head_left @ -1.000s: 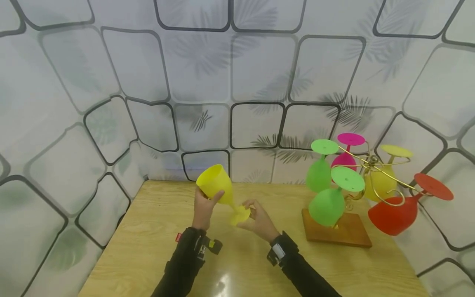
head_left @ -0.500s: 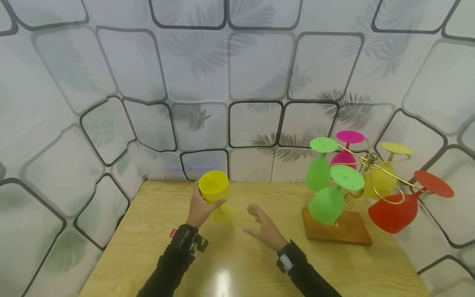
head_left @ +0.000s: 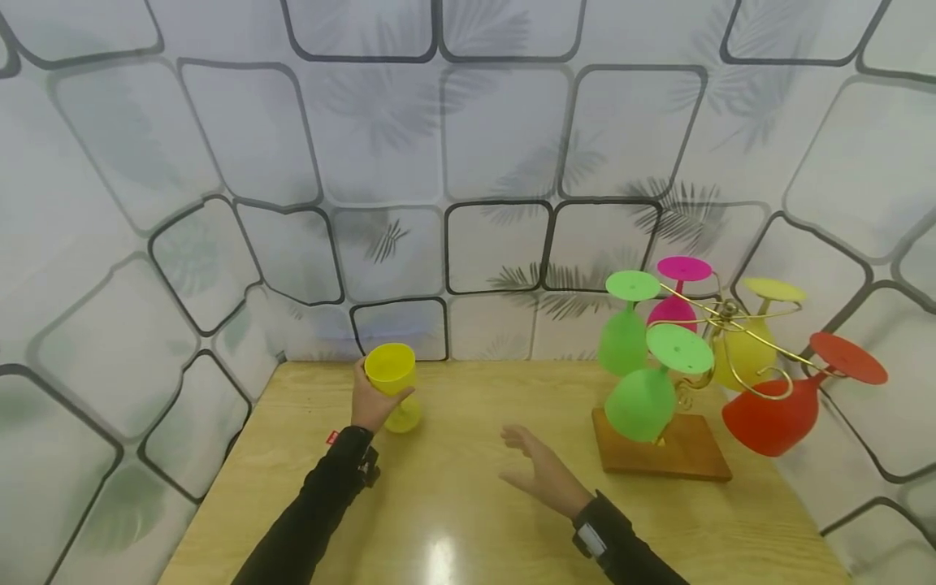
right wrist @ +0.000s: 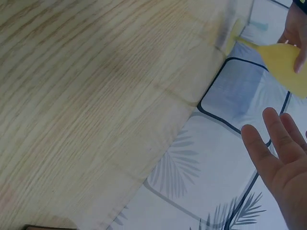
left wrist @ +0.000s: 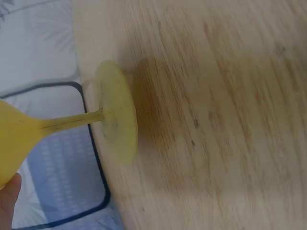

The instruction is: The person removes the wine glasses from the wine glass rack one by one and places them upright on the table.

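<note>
Yellow goblet (head_left: pixel 391 374) and left hand (head_left: pixel 370 404) have shifted left since the frame half a second ago, nearer the far-left corner of the table surface (head_left: pixel 468 431); the right hand (head_left: pixel 543 478) has drawn farther from them.

Goblet: close to the far edge, left of that edge's middle, mouth up, near upright. Foot (left wrist: pixel 117 115) at or just above the wood; contact cannot be told.

Grip: left hand holds the bowl from its left side, thumb across the front. Right hand holds nothing, fingers extended and apart, well clear of the goblet, over the surface toward its right half.

Handling (judged): looks like thin moulded plastic, so light and fairly stiff, the bowl wall perhaps giving a little under a squeeze. Smooth skin may slide under a loose hold. Shattering unlikely; the slender stem (left wrist: pixel 72 122) seems the weak point in bending. With the bowl above a narrow stem, a sideways knock could tip it. Best hold: lower bowl, thumb opposing fingers, light pressure; foot rim as second hold for steadying.
</note>
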A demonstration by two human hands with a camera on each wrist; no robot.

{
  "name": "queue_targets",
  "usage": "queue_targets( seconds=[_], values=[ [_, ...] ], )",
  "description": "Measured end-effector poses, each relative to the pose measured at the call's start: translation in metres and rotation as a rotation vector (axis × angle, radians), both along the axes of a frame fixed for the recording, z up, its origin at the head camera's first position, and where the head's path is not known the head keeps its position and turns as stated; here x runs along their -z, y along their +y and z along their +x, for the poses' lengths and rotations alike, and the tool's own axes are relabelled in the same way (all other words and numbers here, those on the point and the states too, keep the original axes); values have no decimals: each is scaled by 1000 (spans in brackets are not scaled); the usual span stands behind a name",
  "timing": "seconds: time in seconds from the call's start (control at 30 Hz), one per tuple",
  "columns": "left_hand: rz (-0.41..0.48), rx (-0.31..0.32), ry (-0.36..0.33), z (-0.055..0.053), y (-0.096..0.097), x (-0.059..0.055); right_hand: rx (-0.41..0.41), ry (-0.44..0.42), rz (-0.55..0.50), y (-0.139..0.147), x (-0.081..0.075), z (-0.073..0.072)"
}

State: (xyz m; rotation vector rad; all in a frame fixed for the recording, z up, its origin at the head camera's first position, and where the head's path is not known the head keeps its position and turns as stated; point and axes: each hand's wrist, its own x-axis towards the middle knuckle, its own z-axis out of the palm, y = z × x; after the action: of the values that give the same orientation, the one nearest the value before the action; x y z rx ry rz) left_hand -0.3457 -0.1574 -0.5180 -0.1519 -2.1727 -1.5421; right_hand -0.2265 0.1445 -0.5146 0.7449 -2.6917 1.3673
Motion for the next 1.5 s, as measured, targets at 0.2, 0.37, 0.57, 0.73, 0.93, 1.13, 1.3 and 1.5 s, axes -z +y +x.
queue_targets(
  seconds=[0.2,0.37,0.57,0.73,0.93,1.13,1.3,1.5],
  values=[
    [18,-44,-41,-8,-12,8,-2,14,2,4,0,3],
    [16,-78,-46,-12,-24,13,-21,29,-11,6,1,4],
    [10,-32,-48,-20,-34,13,-20,25,-16,8,7,5],
    [-18,-18,-92,-25,-46,11,-32,23,-22,6,10,6],
    [-5,-46,-109,-24,-49,8,-38,3,-22,6,12,7],
    [36,-29,-76,-27,-43,12,-27,15,-21,8,10,8],
    [29,-20,-77,-27,-44,13,-39,36,-33,6,8,9],
    [-55,-125,47,-15,-37,9,-30,53,-1,8,9,10]
  ],
)
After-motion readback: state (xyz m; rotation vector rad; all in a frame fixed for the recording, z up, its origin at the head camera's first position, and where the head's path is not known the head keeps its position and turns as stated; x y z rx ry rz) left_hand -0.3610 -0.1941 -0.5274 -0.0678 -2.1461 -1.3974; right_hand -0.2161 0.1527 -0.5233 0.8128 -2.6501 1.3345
